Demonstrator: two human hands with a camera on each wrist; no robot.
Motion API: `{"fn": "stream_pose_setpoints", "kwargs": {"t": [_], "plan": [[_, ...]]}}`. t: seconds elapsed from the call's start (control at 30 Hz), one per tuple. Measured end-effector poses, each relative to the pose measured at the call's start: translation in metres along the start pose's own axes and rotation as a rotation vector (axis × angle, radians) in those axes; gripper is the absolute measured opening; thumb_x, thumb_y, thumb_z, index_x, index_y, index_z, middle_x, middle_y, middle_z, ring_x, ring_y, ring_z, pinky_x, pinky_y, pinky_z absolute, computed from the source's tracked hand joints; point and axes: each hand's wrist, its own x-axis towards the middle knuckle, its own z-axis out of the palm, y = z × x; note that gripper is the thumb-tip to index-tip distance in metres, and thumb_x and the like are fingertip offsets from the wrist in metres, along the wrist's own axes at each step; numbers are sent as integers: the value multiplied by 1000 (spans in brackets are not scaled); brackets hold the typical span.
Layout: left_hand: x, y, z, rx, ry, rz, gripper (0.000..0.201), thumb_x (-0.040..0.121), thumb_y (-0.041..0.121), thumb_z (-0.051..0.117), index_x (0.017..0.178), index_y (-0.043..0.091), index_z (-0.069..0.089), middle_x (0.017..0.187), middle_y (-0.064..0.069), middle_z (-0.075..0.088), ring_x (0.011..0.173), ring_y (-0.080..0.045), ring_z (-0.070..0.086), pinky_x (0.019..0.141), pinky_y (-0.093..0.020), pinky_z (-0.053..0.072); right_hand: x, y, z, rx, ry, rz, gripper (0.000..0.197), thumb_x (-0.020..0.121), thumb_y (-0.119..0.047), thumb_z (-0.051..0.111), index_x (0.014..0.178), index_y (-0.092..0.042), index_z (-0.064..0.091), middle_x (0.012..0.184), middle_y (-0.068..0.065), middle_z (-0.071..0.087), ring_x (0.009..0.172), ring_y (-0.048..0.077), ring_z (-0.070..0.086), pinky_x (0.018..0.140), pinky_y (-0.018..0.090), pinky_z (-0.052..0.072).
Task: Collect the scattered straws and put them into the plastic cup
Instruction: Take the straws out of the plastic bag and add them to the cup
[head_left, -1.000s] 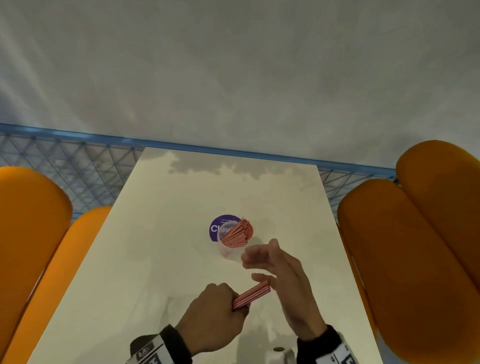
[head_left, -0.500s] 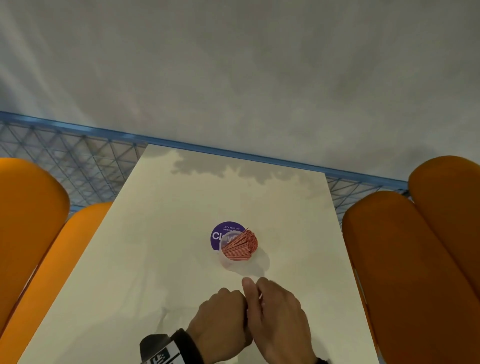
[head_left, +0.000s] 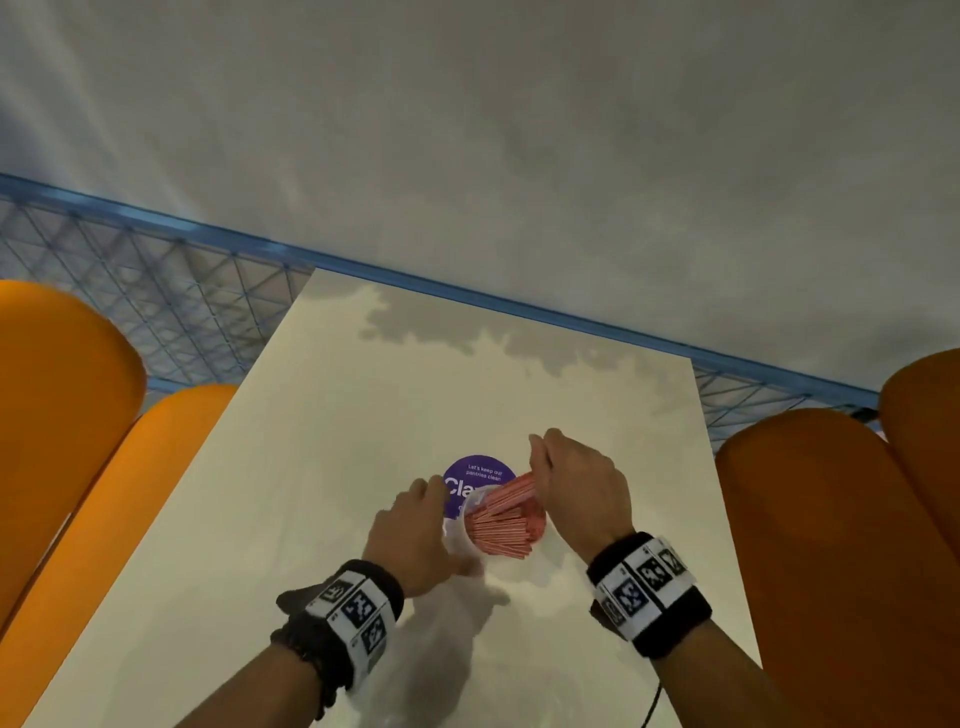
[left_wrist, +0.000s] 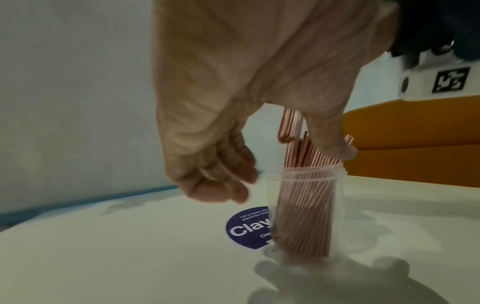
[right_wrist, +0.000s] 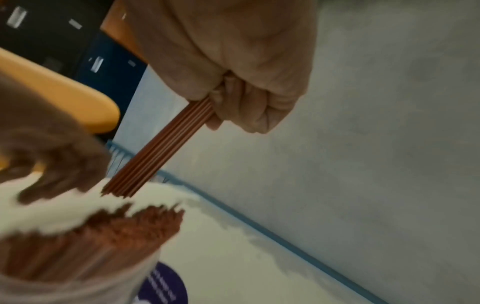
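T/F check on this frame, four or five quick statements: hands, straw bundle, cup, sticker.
1. The right hand grips a bundle of straws. True.
2. The plastic cup has no straws in it. False: it is packed with upright straws.
3. The held bundle is fully seated in the cup. False: in the right wrist view its lower end is above the tips of the straws in the cup.
4. A round purple sticker lies on the table beside the cup. True.
5. The left hand holds a second bundle. False: it holds no straws and sits at the cup's side; contact is unclear.
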Motion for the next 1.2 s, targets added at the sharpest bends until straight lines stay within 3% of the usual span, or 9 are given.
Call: {"fn": "stream_pose_setpoints", "kwargs": {"t": [0.07, 0.17, 0.33, 0.53, 0.63, 0.77, 0.93, 1.03, 1.2], "plan": [[13, 8, 9, 32, 16, 55, 110, 47, 65, 78, 135, 23, 28, 128, 4, 45, 115, -18, 47, 97, -40, 41, 13, -6, 20, -89, -67, -97, 27, 101, -32, 39, 80, -15, 45, 68, 0, 59, 55, 24, 57, 47, 27, 34], [26, 13, 27, 51, -26, 97, 125, 47, 65, 80, 145, 28, 12, 146, 5, 33, 132, -21, 35, 108, -48, 30, 13, -11, 42, -205, -231, -164, 19, 99, -30, 41, 98, -17, 55, 87, 2, 64, 77, 24, 64, 54, 31, 42], [34, 12, 38, 43, -45, 158, 105, 63, 53, 78, 145, 26, 18, 144, 6, 37, 132, -18, 37, 109, -46, 29, 15, 3, 37, -40, -183, -83, 24, 99, -26, 41, 91, -15, 61, 85, 2, 55, 84, 22, 55, 67, 33, 49], [34, 9, 38, -78, -37, 177, 99, 60, 54, 79, 139, 27, 27, 136, 9, 43, 120, -16, 49, 100, -43, 38, 16, 17, 67, 279, -358, -42, 35, 100, -36, 34, 81, -18, 58, 86, 1, 62, 80, 17, 58, 76, 33, 46], [32, 6, 40, -151, -7, 185, 93, 60, 51, 80, 135, 27, 30, 133, 10, 46, 114, -17, 54, 94, -41, 45, -20, 16, 71, 310, -226, -89, 27, 100, -35, 35, 97, -23, 59, 96, -4, 61, 88, 11, 54, 82, 28, 46], [29, 1, 45, -255, 6, 211, 80, 73, 42, 72, 139, 27, 29, 136, 9, 45, 119, -15, 50, 93, -40, 48, -64, -1, 89, 269, -97, -65, 45, 94, -56, 32, 128, -30, 46, 119, -13, 47, 110, 8, 40, 93, 25, 38], [30, 2, 45, -274, 40, 209, 76, 70, 48, 69, 134, 32, 32, 130, 12, 48, 115, -11, 49, 90, -32, 46, -44, 4, 110, 149, 215, -163, 18, 95, -30, 49, 98, -15, 59, 91, 4, 63, 83, 21, 51, 71, 35, 52], [32, 0, 49, -278, 36, 196, 85, 60, 59, 75, 131, 36, 34, 129, 18, 48, 113, -5, 49, 91, -31, 48, -26, 11, 110, 29, 131, -361, 31, 78, -12, 73, 104, -5, 56, 83, 9, 63, 81, 23, 49, 68, 34, 53], [37, -3, 51, -263, 9, 174, 85, 54, 60, 77, 125, 37, 34, 123, 20, 49, 109, -5, 51, 90, -30, 49, -12, 12, 108, 164, 154, -270, 8, 88, -20, 50, 88, -13, 54, 78, 3, 59, 78, 16, 47, 70, 31, 49]]}}
